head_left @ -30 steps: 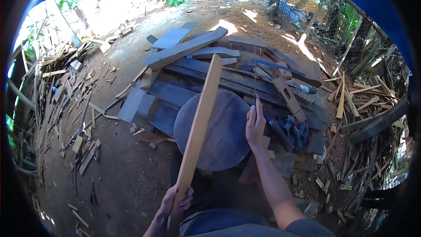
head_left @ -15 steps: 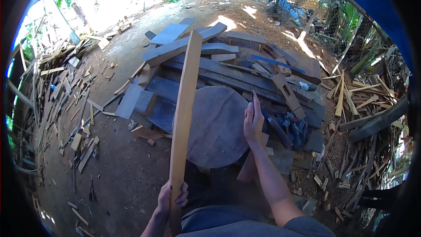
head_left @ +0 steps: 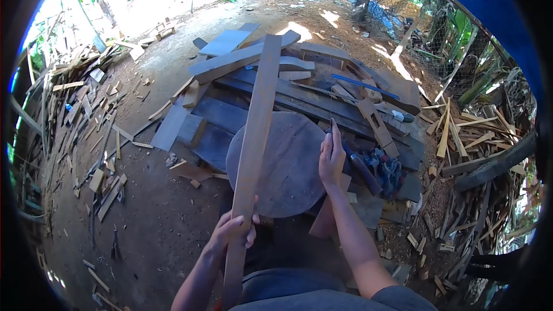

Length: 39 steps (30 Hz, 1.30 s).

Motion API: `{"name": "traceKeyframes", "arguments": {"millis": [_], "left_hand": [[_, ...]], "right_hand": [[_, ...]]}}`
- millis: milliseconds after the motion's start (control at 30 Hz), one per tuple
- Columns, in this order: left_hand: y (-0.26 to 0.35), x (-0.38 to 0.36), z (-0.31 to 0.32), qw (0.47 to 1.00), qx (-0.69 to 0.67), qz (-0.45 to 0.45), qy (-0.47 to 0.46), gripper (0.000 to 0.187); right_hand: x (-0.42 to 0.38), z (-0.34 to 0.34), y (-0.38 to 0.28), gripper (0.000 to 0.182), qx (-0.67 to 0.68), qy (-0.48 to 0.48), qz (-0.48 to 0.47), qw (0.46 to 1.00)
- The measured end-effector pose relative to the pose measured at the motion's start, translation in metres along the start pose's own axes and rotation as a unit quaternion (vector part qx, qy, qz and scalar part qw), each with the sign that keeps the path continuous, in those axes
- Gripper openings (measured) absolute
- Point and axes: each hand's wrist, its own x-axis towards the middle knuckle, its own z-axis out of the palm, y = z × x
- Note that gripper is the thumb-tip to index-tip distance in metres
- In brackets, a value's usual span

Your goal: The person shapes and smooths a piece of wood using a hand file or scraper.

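A long wooden board (head_left: 257, 132) stands tilted in front of me, its far end over the wood pile. My left hand (head_left: 235, 231) is closed around its lower part. My right hand (head_left: 332, 160) is raised beside the right edge of a round wooden slab (head_left: 296, 164). Its fingers are pressed together, and a thin dark line rises from their tips, perhaps something seen edge-on. What that hand holds I cannot make out. The board crosses the slab's left side.
Behind the slab lies a pile of planks and shaped beams (head_left: 242, 60), with a blue strip (head_left: 366, 84) on top. A dark crumpled cloth (head_left: 385, 170) lies right of my right hand. Scrap wood (head_left: 109, 196) litters the ground on the left; more offcuts (head_left: 472, 129) are heaped right.
The board has turned, showing a broader face, and its top has shifted right. My left hand has moved up and slightly right with it. The right hand has barely moved.
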Motion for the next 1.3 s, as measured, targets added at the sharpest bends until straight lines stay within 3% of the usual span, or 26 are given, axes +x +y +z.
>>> {"name": "traceKeyframes", "arguments": {"millis": [233, 300, 533, 733, 1000, 1100, 1300], "left_hand": [[0.036, 0.078, 0.026, 0.999, 0.004, 0.037, -0.023, 0.065], [0.036, 0.088, 0.028, 0.997, 0.007, 0.034, -0.064, 0.064], [0.029, 0.104, 0.031, 0.997, -0.023, 0.031, -0.069, 0.059], [0.006, 0.118, 0.022, 0.999, -0.044, -0.003, -0.032, 0.056], [-0.036, 0.144, 0.040, 0.997, 0.017, 0.047, 0.063, 0.055], [-0.054, 0.137, 0.063, 0.995, 0.060, 0.060, 0.060, 0.043], [-0.116, 0.100, 0.113, 0.984, 0.106, 0.101, 0.100, 0.030]], "right_hand": [[0.000, 0.004, 0.002, 0.040, 0.008, 0.021, -0.028, 0.999], [0.002, 0.006, 0.007, 0.040, 0.032, 0.013, -0.028, 0.999], [0.002, 0.003, 0.005, 0.040, 0.021, 0.000, -0.004, 1.000], [0.003, 0.004, 0.006, 0.040, 0.012, 0.011, -0.015, 1.000], [0.005, 0.004, 0.008, 0.040, 0.008, 0.011, -0.038, 0.999], [0.005, 0.003, 0.011, 0.041, 0.036, -0.001, -0.012, 0.999], [0.006, -0.015, -0.002, 0.043, 0.240, -0.051, 0.132, 0.960]]}}
